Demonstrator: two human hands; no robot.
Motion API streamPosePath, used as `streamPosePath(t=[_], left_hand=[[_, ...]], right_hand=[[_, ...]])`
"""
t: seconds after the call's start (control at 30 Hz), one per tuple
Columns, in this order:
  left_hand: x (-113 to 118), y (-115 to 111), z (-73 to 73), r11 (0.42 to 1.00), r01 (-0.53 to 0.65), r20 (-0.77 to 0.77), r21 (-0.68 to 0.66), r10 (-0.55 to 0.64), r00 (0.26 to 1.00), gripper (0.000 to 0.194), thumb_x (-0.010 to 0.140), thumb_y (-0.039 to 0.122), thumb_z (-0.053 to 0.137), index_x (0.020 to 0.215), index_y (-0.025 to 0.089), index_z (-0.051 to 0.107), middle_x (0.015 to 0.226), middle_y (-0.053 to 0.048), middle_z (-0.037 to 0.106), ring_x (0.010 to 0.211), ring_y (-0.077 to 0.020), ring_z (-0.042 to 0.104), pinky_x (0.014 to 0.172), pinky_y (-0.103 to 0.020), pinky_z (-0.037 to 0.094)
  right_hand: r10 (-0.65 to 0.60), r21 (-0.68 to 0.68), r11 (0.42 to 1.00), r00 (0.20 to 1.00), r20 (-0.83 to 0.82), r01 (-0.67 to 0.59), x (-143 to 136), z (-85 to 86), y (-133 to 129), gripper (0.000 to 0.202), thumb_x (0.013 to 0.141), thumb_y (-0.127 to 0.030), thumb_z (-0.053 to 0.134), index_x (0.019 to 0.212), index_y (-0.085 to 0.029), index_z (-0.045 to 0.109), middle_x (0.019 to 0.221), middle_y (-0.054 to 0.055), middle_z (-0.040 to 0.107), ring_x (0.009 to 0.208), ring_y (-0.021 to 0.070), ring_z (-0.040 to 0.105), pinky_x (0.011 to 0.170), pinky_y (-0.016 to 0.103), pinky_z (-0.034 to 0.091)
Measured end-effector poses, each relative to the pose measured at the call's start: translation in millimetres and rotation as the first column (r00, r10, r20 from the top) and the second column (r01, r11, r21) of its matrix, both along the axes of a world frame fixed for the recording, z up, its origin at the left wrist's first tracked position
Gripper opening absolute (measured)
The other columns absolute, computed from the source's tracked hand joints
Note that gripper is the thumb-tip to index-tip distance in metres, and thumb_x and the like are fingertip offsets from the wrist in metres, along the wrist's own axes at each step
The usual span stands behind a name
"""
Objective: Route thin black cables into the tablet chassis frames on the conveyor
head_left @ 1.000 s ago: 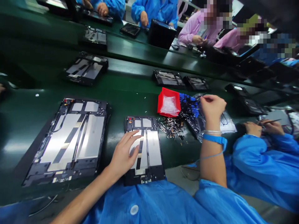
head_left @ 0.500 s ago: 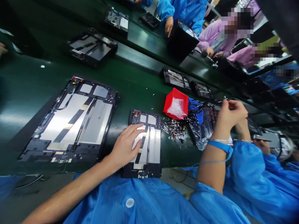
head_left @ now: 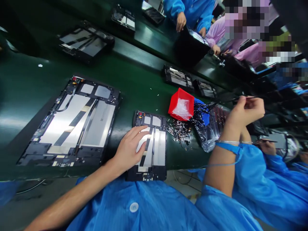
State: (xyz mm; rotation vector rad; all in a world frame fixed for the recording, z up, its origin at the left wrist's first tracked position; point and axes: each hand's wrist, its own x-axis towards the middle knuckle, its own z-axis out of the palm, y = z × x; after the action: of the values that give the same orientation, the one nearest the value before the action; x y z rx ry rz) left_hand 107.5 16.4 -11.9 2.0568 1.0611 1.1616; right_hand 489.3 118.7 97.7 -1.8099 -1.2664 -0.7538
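My left hand (head_left: 131, 146) lies over the left side of an opened tablet (head_left: 159, 147) at the bench's front edge, its fingers loosely stretched. Silver panels and a slanting dark ribbon show inside that tablet. Out to the right, my right hand (head_left: 250, 110) is raised with thumb and fingers pinched together on a thin dark cable (head_left: 231, 97); the pinch itself is partly hidden. A blue wrist strap (head_left: 227, 147) circles the right wrist. Below and left of that hand lie a pile of small cables (head_left: 180, 131) and a clear plastic bag (head_left: 208, 138).
A larger opened tablet (head_left: 69, 125) lies left of my left hand. A red bin (head_left: 181, 104) holding clear plastic stands behind the cable pile. More opened tablets (head_left: 83, 41) sit farther back. Across the bench a co-worker's hand (head_left: 181, 21) touches a black box (head_left: 190, 45).
My right hand has moved a little right and up, and a dark cable now trails to its left. The left hand stays on the tablet. The view has shifted slightly.
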Motion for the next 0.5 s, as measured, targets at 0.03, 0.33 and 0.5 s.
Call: streamPosePath(t=[0.03, 0.33, 0.5], left_hand=[[0, 0, 0.2, 1.000, -0.002, 0.002, -0.001, 0.002, 1.000, 0.026, 0.088, 0.010, 0.047, 0.110, 0.014, 0.060, 0.123, -0.014, 0.063, 0.113, -0.0254, 0.059, 0.095, -0.044, 0.051], [-1, 2, 0.7, 0.999, -0.017, 0.010, -0.033, 0.017, 1.000, 0.026, 0.088, 0.009, 0.048, 0.111, 0.014, 0.059, 0.122, -0.013, 0.062, 0.113, -0.0247, 0.059, 0.095, -0.043, 0.050], [-1, 3, 0.6, 0.999, -0.028, 0.013, -0.036, 0.029, 1.000, 0.026, 0.088, 0.010, 0.048, 0.111, 0.015, 0.059, 0.122, -0.013, 0.062, 0.112, -0.0248, 0.059, 0.094, -0.044, 0.050]], right_hand=[[-0.023, 0.070, 0.997, 1.000, -0.019, 0.024, -3, 2.5, -1, 0.011, 0.085, -0.017, 0.048, 0.075, -0.021, 0.047, 0.072, 0.006, 0.053, 0.068, 0.0195, 0.055, 0.065, 0.035, 0.043], [0.104, 0.493, 0.863, 0.994, 0.042, -0.111, -3, 22.8, 2, 0.034, 0.080, -0.052, 0.060, 0.068, -0.024, 0.044, 0.060, -0.006, 0.045, 0.054, 0.0126, 0.055, 0.056, 0.032, 0.038], [0.204, 0.488, 0.865, 0.970, -0.132, -0.115, -5, 49.3, 3, 0.030, 0.078, -0.050, 0.055, 0.068, -0.024, 0.044, 0.064, -0.010, 0.044, 0.054, 0.0075, 0.055, 0.054, 0.032, 0.033]])
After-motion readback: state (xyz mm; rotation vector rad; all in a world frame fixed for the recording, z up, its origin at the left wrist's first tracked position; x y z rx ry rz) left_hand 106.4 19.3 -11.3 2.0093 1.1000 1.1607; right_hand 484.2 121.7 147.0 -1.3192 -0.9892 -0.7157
